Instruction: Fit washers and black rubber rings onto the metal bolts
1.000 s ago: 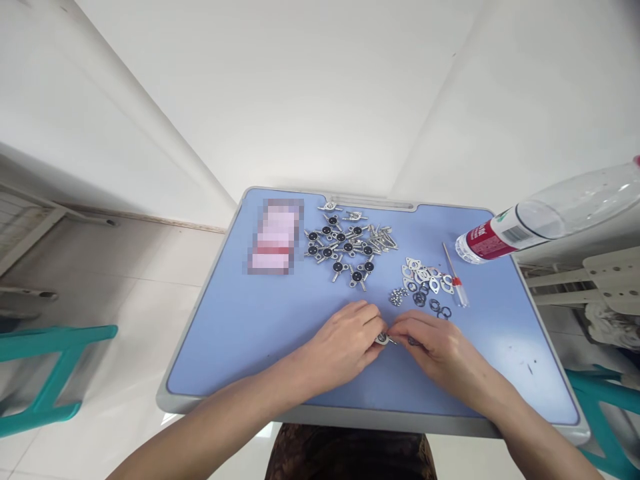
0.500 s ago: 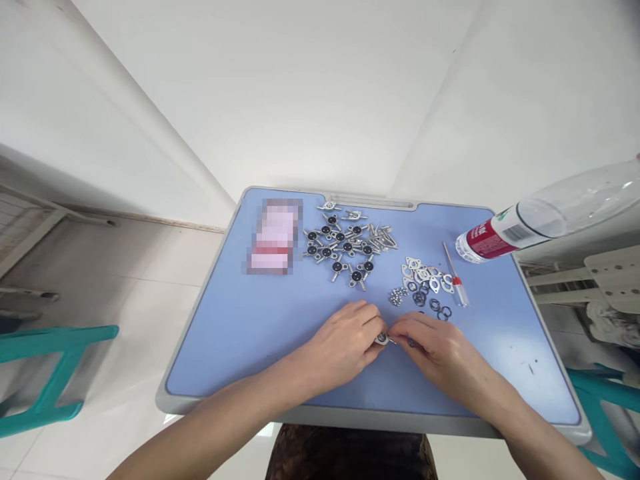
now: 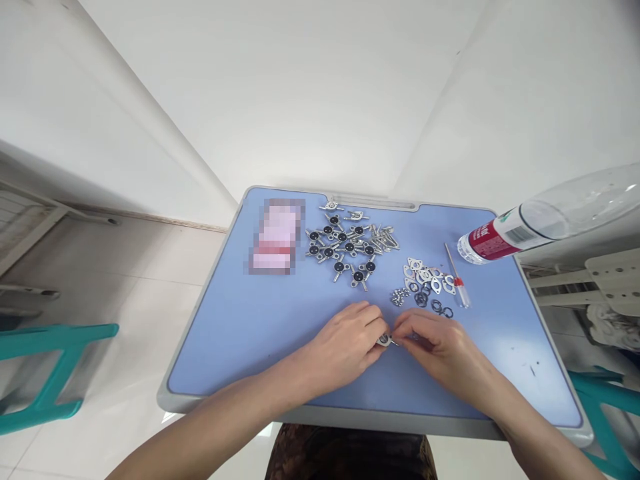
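Note:
Near the table's front, my left hand (image 3: 354, 340) is closed on a small metal fitting (image 3: 384, 339) with an oval flange and a round middle. My right hand (image 3: 434, 343) is pinched right beside it, thumb and fingertips together at the fitting's right end; whatever they grip is too small to make out. Beyond my hands lie small screws (image 3: 399, 297), black rubber rings (image 3: 423, 297) and flat oval metal plates (image 3: 425, 275). Farther back sits a cluster of metal fittings with black round faces (image 3: 349, 247), beside a heap of thin metal pins (image 3: 384, 238).
A screwdriver (image 3: 459, 283) with a clear and red handle lies right of the plates. A large plastic bottle (image 3: 493, 240) stands at the table's right edge. A blurred pinkish object (image 3: 276, 233) lies back left on the blue table (image 3: 225, 320). Teal stools (image 3: 55, 373) flank it.
My right hand's fingers have shifted slightly at the end of the fitting. My left hand keeps its hold, and the loose parts lie as before; the view has moved a little.

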A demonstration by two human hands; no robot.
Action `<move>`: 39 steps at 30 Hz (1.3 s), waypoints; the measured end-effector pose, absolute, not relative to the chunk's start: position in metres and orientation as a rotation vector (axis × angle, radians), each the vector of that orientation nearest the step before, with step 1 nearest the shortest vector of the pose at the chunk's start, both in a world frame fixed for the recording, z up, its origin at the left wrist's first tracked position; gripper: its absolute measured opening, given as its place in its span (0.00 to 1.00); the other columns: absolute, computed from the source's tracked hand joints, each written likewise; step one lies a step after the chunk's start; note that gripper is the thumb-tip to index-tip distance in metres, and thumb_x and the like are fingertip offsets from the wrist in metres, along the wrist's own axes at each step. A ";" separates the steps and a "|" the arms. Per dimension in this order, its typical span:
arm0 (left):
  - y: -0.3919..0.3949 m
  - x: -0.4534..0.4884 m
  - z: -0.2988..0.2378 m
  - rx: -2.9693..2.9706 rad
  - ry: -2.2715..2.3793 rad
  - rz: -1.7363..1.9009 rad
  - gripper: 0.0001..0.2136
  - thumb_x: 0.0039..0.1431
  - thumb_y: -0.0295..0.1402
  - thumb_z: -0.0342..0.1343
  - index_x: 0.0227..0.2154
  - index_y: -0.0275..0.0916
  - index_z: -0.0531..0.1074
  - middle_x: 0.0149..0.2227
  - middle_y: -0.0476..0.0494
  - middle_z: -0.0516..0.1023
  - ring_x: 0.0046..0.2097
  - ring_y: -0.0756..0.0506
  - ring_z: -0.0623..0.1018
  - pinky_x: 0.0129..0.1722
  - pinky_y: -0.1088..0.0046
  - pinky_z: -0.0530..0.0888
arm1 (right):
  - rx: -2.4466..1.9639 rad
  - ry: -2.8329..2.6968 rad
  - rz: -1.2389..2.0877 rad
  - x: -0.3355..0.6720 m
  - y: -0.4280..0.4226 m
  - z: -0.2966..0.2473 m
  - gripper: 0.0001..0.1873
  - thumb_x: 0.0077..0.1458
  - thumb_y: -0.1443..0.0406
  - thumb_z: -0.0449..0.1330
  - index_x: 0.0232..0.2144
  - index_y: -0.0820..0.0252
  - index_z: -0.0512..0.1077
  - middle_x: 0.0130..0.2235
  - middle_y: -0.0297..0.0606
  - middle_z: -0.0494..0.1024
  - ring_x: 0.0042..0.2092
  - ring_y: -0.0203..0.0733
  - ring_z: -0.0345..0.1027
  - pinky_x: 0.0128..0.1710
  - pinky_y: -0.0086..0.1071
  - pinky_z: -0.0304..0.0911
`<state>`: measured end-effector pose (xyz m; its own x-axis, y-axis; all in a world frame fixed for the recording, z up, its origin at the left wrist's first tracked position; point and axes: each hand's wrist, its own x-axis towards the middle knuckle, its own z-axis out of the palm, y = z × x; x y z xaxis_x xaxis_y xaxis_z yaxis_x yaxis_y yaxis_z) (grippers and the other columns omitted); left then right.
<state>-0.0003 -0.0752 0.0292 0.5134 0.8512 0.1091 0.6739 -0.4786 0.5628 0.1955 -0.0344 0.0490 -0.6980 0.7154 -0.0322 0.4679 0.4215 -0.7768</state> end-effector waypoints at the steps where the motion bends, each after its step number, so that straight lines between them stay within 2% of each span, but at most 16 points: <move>1: -0.075 0.000 0.030 2.303 1.251 0.522 0.03 0.60 0.27 0.56 0.32 0.36 0.68 0.34 0.47 0.71 0.38 0.46 0.72 0.40 0.68 0.72 | -1.025 -2.372 1.162 0.196 -0.034 0.049 0.11 0.60 0.72 0.52 0.29 0.57 0.71 0.33 0.35 0.75 0.34 0.36 0.70 0.33 0.29 0.64; 26: -0.076 -0.001 0.027 2.295 1.237 0.536 0.02 0.61 0.27 0.55 0.32 0.37 0.68 0.34 0.47 0.71 0.38 0.46 0.72 0.40 0.68 0.71 | -0.989 -2.319 1.151 0.195 -0.038 0.044 0.11 0.59 0.73 0.54 0.27 0.59 0.72 0.34 0.35 0.75 0.33 0.34 0.69 0.31 0.26 0.62; 39: -0.075 -0.001 0.028 2.277 1.233 0.533 0.02 0.61 0.28 0.55 0.32 0.37 0.68 0.34 0.47 0.70 0.38 0.46 0.71 0.41 0.68 0.71 | -1.042 -2.393 1.163 0.197 -0.036 0.050 0.09 0.60 0.71 0.53 0.32 0.58 0.72 0.35 0.35 0.75 0.34 0.35 0.69 0.33 0.28 0.63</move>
